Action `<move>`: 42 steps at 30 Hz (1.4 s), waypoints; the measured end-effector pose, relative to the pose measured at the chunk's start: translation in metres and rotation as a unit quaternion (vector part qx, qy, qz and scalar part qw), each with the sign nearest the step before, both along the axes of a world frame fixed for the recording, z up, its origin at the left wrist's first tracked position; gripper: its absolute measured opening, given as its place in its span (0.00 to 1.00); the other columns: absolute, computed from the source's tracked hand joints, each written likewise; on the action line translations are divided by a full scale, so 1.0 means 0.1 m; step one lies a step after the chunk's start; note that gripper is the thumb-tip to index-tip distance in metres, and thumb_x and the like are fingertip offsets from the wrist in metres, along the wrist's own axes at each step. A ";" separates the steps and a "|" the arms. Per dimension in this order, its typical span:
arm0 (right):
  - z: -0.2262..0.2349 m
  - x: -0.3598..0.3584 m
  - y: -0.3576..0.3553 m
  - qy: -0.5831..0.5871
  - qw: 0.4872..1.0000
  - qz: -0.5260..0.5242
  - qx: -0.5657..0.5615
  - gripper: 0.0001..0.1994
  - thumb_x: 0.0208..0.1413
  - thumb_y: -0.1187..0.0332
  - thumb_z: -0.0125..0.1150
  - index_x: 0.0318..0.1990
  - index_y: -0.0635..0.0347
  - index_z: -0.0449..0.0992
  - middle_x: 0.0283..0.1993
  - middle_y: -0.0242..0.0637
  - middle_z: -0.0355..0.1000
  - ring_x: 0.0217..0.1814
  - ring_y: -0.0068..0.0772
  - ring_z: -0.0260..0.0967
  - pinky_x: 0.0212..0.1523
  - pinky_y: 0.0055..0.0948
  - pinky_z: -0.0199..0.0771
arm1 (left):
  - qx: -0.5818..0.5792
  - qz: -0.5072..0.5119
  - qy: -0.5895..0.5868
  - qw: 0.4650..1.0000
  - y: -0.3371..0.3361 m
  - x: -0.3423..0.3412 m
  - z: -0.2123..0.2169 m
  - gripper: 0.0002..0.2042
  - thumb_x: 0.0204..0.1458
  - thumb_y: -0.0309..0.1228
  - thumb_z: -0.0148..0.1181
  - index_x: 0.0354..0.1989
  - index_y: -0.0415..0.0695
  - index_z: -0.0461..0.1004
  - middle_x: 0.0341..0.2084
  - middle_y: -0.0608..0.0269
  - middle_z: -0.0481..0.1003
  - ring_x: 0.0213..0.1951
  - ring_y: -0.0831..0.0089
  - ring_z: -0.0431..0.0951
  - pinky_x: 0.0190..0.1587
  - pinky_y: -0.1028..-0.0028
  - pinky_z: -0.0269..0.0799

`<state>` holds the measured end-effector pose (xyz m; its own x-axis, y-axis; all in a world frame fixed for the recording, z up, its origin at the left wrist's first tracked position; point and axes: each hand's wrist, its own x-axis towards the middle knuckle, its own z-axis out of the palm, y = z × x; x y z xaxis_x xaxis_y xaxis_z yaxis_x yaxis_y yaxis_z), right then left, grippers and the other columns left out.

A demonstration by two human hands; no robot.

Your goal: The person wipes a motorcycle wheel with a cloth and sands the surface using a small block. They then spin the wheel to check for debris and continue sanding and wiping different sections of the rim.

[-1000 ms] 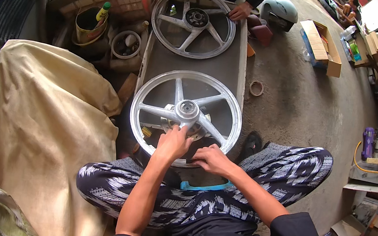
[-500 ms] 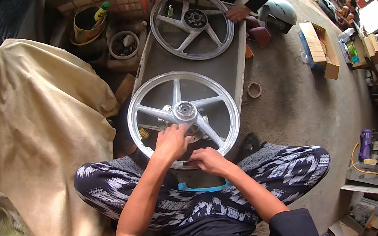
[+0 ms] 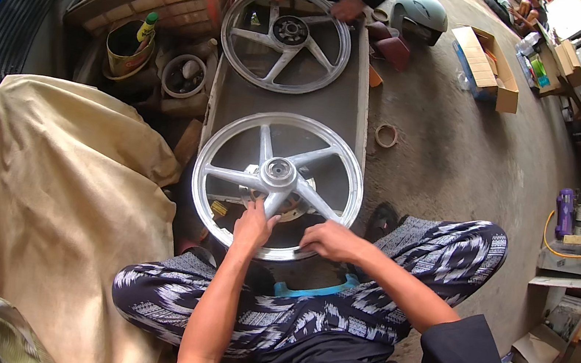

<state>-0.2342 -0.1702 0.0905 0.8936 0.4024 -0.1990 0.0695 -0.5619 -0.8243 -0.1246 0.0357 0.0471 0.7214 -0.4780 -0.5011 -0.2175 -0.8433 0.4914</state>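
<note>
The near wheel (image 3: 277,183) lies flat on a grey board (image 3: 349,108), straight ahead of the seated person and just past the knees, its hub (image 3: 278,172) facing up. Both hands work its near side. The left hand (image 3: 255,224) rests on the near spoke just below the hub, fingers curled down onto it; whether it pinches something small there cannot be told. The right hand (image 3: 327,239) lies on the near-right rim, fingers bent over the edge, grasping it loosely. The left hand is the nearer to the hub; the right sits further out, toward the person's right knee. Further along the board a second wheel (image 3: 287,38) lies flat, with another person's two hands on its far rim. A tan cloth (image 3: 65,202) covers something to the left.
</note>
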 end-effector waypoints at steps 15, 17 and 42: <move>-0.14 0.14 -1.17 0.026 0.975 -0.001 -0.222 0.13 0.45 0.74 0.59 0.37 0.45 0.84 0.39 0.26 0.80 0.46 0.32 0.75 0.57 0.39 0.55 | -0.071 -0.001 0.010 0.997 0.05 0.05 -0.15 0.31 0.54 0.42 0.63 0.61 0.37 0.60 0.49 0.35 0.73 0.50 0.38 0.75 0.50 0.50 0.72; -0.20 0.12 -1.14 0.040 0.984 0.003 -0.175 0.13 0.45 0.74 0.59 0.37 0.46 0.84 0.38 0.26 0.80 0.46 0.33 0.74 0.57 0.40 0.56 | -0.077 -0.001 0.012 0.997 0.05 0.05 -0.16 0.31 0.54 0.42 0.63 0.61 0.36 0.60 0.48 0.34 0.73 0.50 0.39 0.75 0.50 0.50 0.72; 0.00 0.10 -0.68 0.065 0.990 0.039 -0.123 0.09 0.51 0.64 0.64 0.38 0.52 0.84 0.39 0.32 0.80 0.47 0.37 0.76 0.51 0.40 0.67 | -0.090 0.012 0.025 0.996 0.05 0.08 -0.19 0.29 0.53 0.41 0.64 0.56 0.34 0.63 0.45 0.34 0.75 0.50 0.40 0.75 0.50 0.51 0.71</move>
<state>-0.2238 -0.2386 0.0905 0.8216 0.3952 -0.4109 0.0232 -0.7433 -0.6686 -0.1168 0.0412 0.0286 0.7097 -0.5464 -0.4447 -0.1694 -0.7451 0.6450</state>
